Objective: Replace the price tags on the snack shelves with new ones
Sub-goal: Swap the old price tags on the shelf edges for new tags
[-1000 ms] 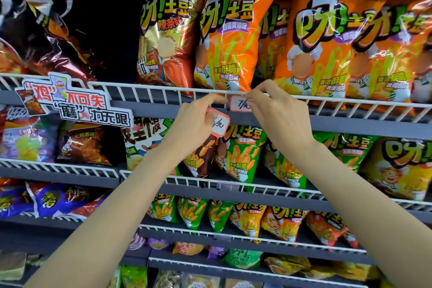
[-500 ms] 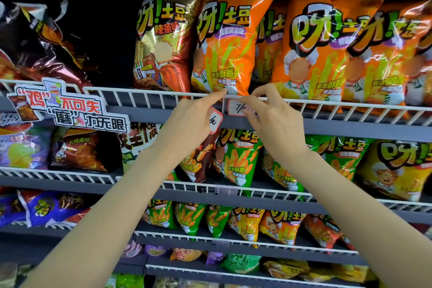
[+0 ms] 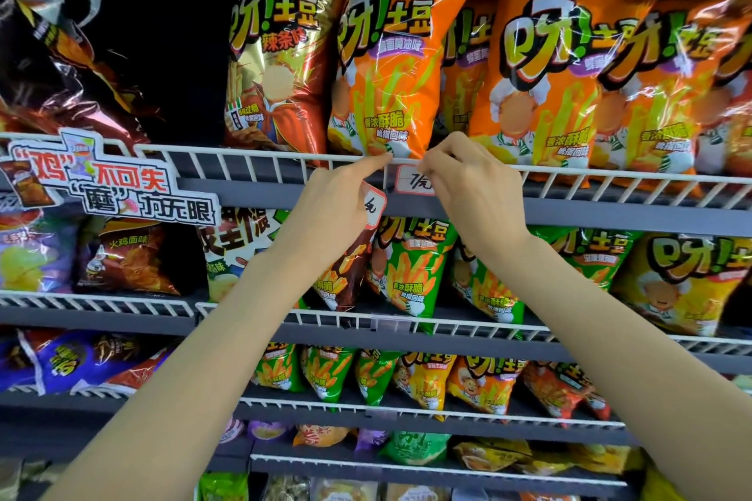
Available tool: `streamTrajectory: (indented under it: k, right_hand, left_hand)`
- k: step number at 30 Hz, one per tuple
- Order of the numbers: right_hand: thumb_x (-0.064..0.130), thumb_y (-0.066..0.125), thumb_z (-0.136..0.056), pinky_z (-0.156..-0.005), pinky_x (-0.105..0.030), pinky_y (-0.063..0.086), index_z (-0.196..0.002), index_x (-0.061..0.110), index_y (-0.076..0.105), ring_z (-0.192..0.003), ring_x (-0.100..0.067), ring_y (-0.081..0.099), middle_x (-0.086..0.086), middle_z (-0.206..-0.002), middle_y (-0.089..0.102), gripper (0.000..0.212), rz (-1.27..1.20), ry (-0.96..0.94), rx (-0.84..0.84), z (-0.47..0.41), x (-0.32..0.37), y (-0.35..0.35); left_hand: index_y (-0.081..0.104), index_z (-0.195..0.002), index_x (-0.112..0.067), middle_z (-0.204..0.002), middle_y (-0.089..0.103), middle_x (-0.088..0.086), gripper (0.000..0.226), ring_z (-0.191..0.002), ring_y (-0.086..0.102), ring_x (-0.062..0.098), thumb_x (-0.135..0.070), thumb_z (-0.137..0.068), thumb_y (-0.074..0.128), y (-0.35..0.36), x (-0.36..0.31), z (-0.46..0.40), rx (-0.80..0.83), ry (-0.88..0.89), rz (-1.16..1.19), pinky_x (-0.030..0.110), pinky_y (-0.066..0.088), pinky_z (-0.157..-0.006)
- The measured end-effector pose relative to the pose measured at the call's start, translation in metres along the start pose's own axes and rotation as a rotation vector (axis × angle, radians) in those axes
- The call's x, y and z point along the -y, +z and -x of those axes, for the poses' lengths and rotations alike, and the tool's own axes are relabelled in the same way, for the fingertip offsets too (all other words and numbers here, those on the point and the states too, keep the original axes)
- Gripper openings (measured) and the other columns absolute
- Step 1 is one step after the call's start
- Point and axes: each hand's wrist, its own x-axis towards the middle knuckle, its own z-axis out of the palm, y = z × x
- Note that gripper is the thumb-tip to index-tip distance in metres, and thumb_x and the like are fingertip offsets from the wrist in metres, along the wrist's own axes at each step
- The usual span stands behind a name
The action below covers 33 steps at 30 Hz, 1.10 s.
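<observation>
From my feed, two bare forearms rise from the bottom corners toward the top shelf rail. My left hand (image 3: 337,203) has its index finger stretched straight, tip touching the white wire rail (image 3: 260,163), while the other fingers curl round a loose red-bordered tag (image 3: 373,207) tucked against the palm. My right hand (image 3: 472,183) has fingers curled, pinching at the upper right edge of the mounted price tag (image 3: 413,184), which hangs on the rail front and reads a handwritten "7元".

Past the hands, the grey shelf edge (image 3: 610,214) runs across the view under the wire rail. On the top shelf behind it stand large orange snack bags (image 3: 390,65) and a dark red and gold bag (image 3: 276,65) to their left. A cut-out promotional sign (image 3: 110,183) with red and black characters is clipped to the rail further left.

Below, I see three more grey shelves with the same white wire fronts, holding green bags (image 3: 411,273), yellow ones and purple ones. The recess above the top shelf is dark.
</observation>
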Motion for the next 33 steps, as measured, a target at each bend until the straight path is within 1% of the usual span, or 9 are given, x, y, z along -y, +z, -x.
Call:
streamTrajectory:
  k: [4, 8, 11, 14, 16, 23, 25, 29, 33]
  right_hand:
    - [0.003, 0.069, -0.077, -0.035, -0.03, 0.041, -0.078, 0.01, 0.066, -0.061, -0.021, 0.054, -0.005, -0.075, 0.059, 0.007, -0.097, 0.105, 0.052, -0.008, 0.006, -0.005]
    - [0.009, 0.065, -0.083, -0.039, -0.03, 0.043, -0.093, 0.011, 0.068, -0.062, -0.024, 0.055, -0.007, -0.078, 0.059, 0.011, -0.165, 0.179, 0.077, -0.01, 0.007, -0.008]
    - [0.009, 0.066, -0.081, -0.041, -0.026, 0.038, -0.086, 0.009, 0.072, -0.059, -0.024, 0.054, -0.008, -0.076, 0.058, 0.007, -0.221, 0.205, 0.093, -0.012, 0.01, -0.009]
    - [0.005, 0.064, -0.082, -0.04, -0.031, 0.041, -0.083, 0.006, 0.071, -0.058, -0.027, 0.054, -0.012, -0.077, 0.057, 0.007, -0.217, 0.234, 0.147, -0.012, 0.011, -0.009]
    - [0.003, 0.062, -0.082, -0.039, -0.031, 0.038, -0.085, 0.005, 0.07, -0.058, -0.029, 0.053, -0.012, -0.08, 0.054, 0.009, -0.197, 0.245, 0.201, -0.011, 0.012, -0.007]
    - [0.013, 0.052, -0.094, -0.057, -0.03, 0.037, -0.12, 0.014, 0.061, -0.094, -0.025, 0.056, -0.006, -0.11, 0.053, 0.028, -0.195, 0.24, 0.304, -0.007, 0.01, -0.02]
    - [0.004, 0.058, -0.088, -0.05, -0.031, 0.041, -0.117, 0.012, 0.063, -0.088, -0.028, 0.059, -0.009, -0.106, 0.057, 0.031, -0.18, 0.202, 0.277, -0.003, 0.012, -0.023]
    - [-0.011, 0.077, -0.06, -0.039, -0.02, 0.026, -0.092, 0.007, 0.069, -0.063, -0.029, 0.059, -0.011, -0.091, 0.06, 0.038, -0.129, 0.134, 0.28, 0.004, 0.02, -0.025]
    - [-0.01, 0.073, -0.065, -0.038, -0.021, 0.03, -0.096, 0.007, 0.069, -0.063, -0.029, 0.059, -0.012, -0.101, 0.06, 0.036, -0.133, 0.196, 0.279, 0.008, 0.025, -0.023]
  left_hand:
    - [0.042, -0.138, -0.033, -0.092, 0.064, 0.017, 0.055, -0.079, 0.055, 0.029, 0.0, -0.094, 0.035, 0.003, -0.002, 0.001, -0.048, 0.006, 0.002, 0.046, 0.049, -0.077]
    - [0.048, -0.135, -0.03, -0.094, 0.065, 0.013, 0.047, -0.066, 0.05, 0.018, -0.005, -0.097, 0.038, 0.002, -0.002, 0.002, -0.064, -0.002, 0.072, 0.015, 0.042, -0.07]
    - [0.048, -0.134, -0.029, -0.088, 0.065, 0.007, 0.041, -0.083, 0.058, 0.031, -0.011, -0.098, 0.042, 0.003, -0.009, 0.01, -0.132, -0.103, 0.239, 0.027, 0.044, -0.076]
    - [0.053, -0.128, -0.02, -0.11, 0.064, -0.002, 0.033, -0.088, 0.056, 0.004, -0.012, -0.097, 0.045, 0.002, -0.016, 0.015, -0.187, -0.186, 0.383, 0.009, 0.042, -0.067]
    - [0.057, -0.123, -0.017, -0.113, 0.059, -0.007, 0.029, -0.094, 0.053, -0.001, -0.013, -0.097, 0.046, 0.002, -0.02, 0.02, -0.204, -0.214, 0.397, 0.001, 0.04, -0.068]
    - [0.062, -0.103, -0.018, -0.095, 0.062, -0.003, 0.021, -0.084, 0.057, 0.002, -0.01, -0.097, 0.044, -0.01, -0.036, 0.038, -0.277, -0.296, 0.434, 0.019, 0.046, -0.07]
    - [0.062, -0.106, -0.016, -0.095, 0.061, -0.003, 0.022, -0.087, 0.057, 0.006, -0.01, -0.097, 0.043, -0.013, -0.039, 0.043, -0.279, -0.318, 0.417, 0.016, 0.046, -0.068]
    - [0.063, -0.108, -0.014, -0.098, 0.061, -0.003, 0.023, -0.092, 0.057, 0.011, -0.011, -0.097, 0.043, -0.017, -0.043, 0.044, -0.263, -0.302, 0.378, 0.017, 0.045, -0.069]
    - [0.064, -0.109, -0.016, -0.105, 0.063, 0.001, 0.024, -0.098, 0.058, 0.015, -0.012, -0.097, 0.043, -0.02, -0.039, 0.042, -0.244, -0.287, 0.35, 0.023, 0.046, -0.072]
